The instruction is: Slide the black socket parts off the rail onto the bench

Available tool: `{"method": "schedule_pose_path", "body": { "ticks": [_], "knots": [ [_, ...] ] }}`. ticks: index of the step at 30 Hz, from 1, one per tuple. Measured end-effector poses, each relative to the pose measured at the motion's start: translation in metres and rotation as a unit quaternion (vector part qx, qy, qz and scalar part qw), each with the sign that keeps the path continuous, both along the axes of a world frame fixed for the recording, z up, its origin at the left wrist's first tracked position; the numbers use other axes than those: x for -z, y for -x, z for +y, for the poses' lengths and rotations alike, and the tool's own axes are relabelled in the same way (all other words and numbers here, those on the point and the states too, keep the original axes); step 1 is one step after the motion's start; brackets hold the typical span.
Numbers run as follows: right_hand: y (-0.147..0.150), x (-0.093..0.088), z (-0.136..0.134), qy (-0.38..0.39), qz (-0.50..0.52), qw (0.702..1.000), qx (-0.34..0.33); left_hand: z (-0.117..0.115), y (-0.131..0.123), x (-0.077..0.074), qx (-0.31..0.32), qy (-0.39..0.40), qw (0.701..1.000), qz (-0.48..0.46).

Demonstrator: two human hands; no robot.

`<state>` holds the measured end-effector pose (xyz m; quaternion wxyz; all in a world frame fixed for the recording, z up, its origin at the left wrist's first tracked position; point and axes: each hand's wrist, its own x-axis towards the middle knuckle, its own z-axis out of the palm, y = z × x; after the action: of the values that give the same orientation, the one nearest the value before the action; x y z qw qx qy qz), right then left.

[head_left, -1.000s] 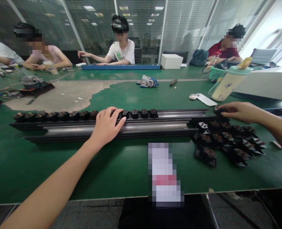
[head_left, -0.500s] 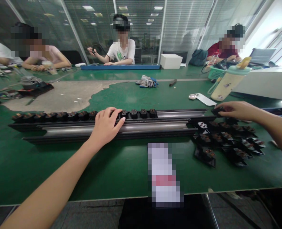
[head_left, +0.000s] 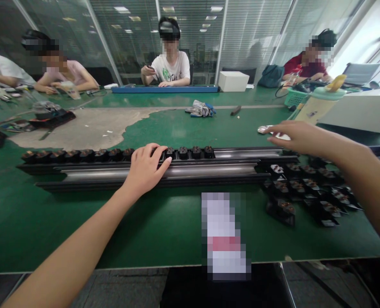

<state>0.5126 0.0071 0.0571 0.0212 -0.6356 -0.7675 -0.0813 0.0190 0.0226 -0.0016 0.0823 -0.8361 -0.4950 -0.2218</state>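
One green table [head_left: 164, 231], glass wall [head_left: 135, 47]; left grip [head_left: 147, 167] spread on sockets [head_left: 183, 152], right [head_left: 297, 133] parted, empty.

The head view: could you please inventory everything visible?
Table: 1, green, central
Rails: 2, black, central
Seated modules: about twelve visible, black, rear rail
Loose modules: several, black, right
Phone: 1, white, right of centre
Clutter: uncounted, mixed, left
Gloves: 1 bundle, grey-blue, beyond rails
Tumbler: 1, cream-mint, right
Basket: 1, green, far right
Box: 1, white, far side
Bar: 1, blue, far side
Backpack: 1, navy, far right
People: 4, varied clothing, far side
Left hand: 1, bare, over rear rail
Right hand: 1, bare, overlapping phone
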Motion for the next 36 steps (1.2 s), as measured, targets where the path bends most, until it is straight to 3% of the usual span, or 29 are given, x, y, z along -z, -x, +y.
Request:
{"method": "schedule_pose_path", "body": {
  "ticks": [3, 6, 11, 16, 25, 36],
  "knots": [
    [0.085, -0.012, 0.000, -0.052, -0.057, 0.996, -0.038, 0.000, 0.000, 0.000, 0.001, 0.001, 1.000, 0.001],
    [0.151, -0.008, 0.006, -0.011, -0.045, 0.992, -0.121, 0.000, 0.001, 0.000, 0.004, 0.004, 1.000, 0.003],
    [0.200, 0.018, 0.018, 0.013, -0.016, 0.986, -0.168, 0.001, 0.002, 0.000, 0.004, 0.005, 1.000, 0.011],
    [0.206, 0.031, 0.021, -0.011, 0.007, 0.985, -0.172, -0.001, 0.001, -0.001, 0.001, 0.007, 1.000, 0.007],
    [0.195, 0.025, 0.016, 0.003, 0.021, 0.988, -0.155, 0.000, 0.000, -0.002, 0.001, 0.012, 1.000, 0.000],
    [0.147, 0.027, 0.009, 0.004, 0.012, 0.992, -0.124, 0.001, 0.002, 0.000, 0.005, 0.001, 1.000, 0.003]
  ]
}}
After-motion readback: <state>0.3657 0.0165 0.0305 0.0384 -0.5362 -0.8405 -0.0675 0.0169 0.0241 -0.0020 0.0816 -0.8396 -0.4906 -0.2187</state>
